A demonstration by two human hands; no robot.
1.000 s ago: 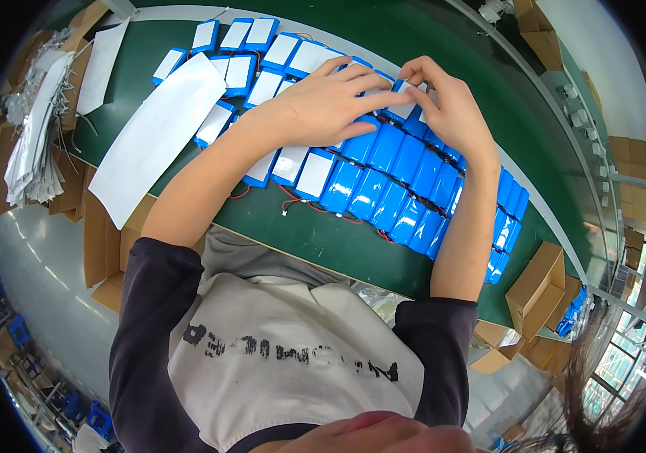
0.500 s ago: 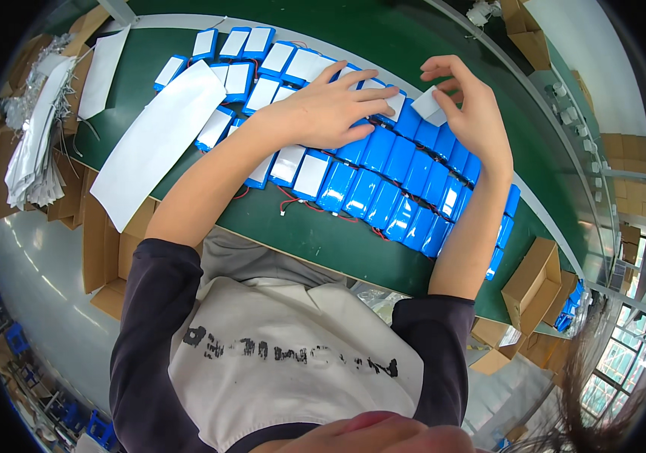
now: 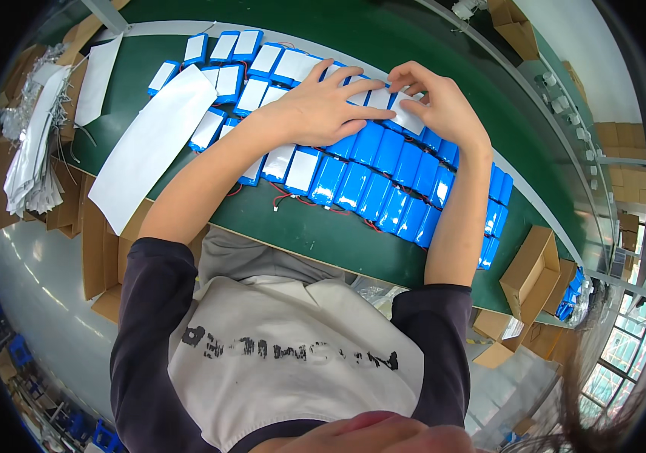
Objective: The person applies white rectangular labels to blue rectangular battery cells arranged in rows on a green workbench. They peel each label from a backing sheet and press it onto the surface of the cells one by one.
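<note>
Rows of blue battery packs with thin red leads lie side by side on the green table. Packs toward the left carry white rectangular pads; those on the right show bare, shiny blue wrap. My left hand rests palm down over the back rows, fingers spread and thumb pointing right, and hides the packs beneath. My right hand is bent over the back row, its thumb and fingers closed at the edge of a white adhesive pad. That pad lies against a blue pack just right of my left fingertips.
A long white sheet lies across the table's left part, touching some packs. Another white sheet is farther left, near hanging paper strips. An open cardboard box stands at the right end. More cardboard sits below the left front edge.
My right hand has moved left and brought the white pad down flat against a pack beside my left fingers. My left hand stays spread over the packs, its fingers slightly shifted.
</note>
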